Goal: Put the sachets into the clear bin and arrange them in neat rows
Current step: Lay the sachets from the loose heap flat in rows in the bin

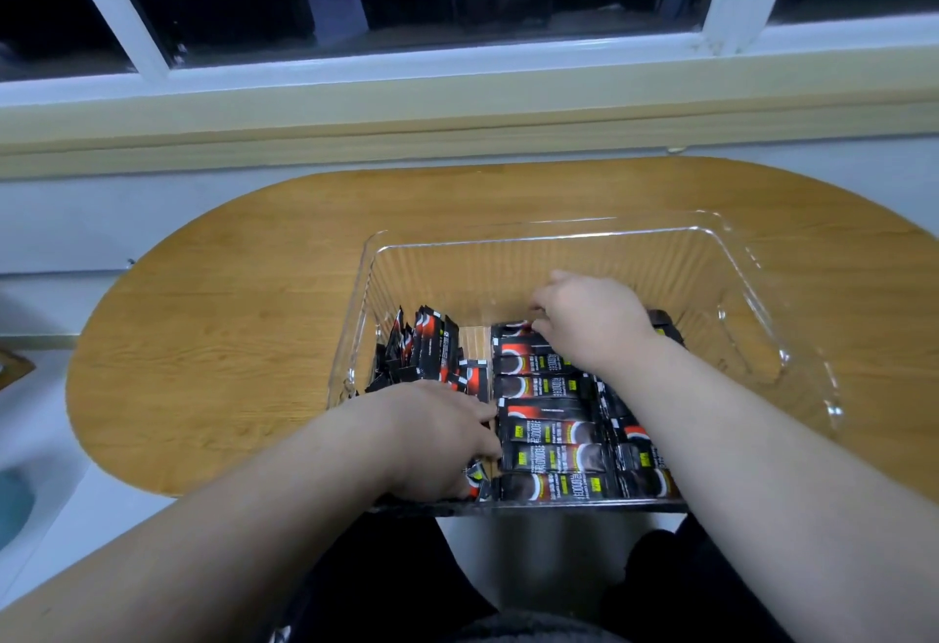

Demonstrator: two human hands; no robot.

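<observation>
1. The left hand (437,439) lies inside the near left corner of the bin; its fingers (489,421) stretch out flat and apart to the right, with the tips against the left ends of the flat sachets; one sachet end pokes out from under the palm.
2. The right hand (594,322) reaches deeper, over the far end of the same row; its fingers curl down onto the farthest sachet, but I cannot tell whether they pinch it or only press on it.
3. The black-and-red stick sachets (549,434) lie flat side by side in a row from the near wall toward the middle of the bin; a second row beside it on the right is partly hidden by the right forearm; a looser bunch of sachets (427,348) stands on end against the left wall.
4. The clear ribbed plastic bin (737,287) sits at the near edge of the oval wooden desk (254,287), right of its middle.
5. Beyond the desk's far edge runs a white-framed window (457,63), dark outside.
</observation>
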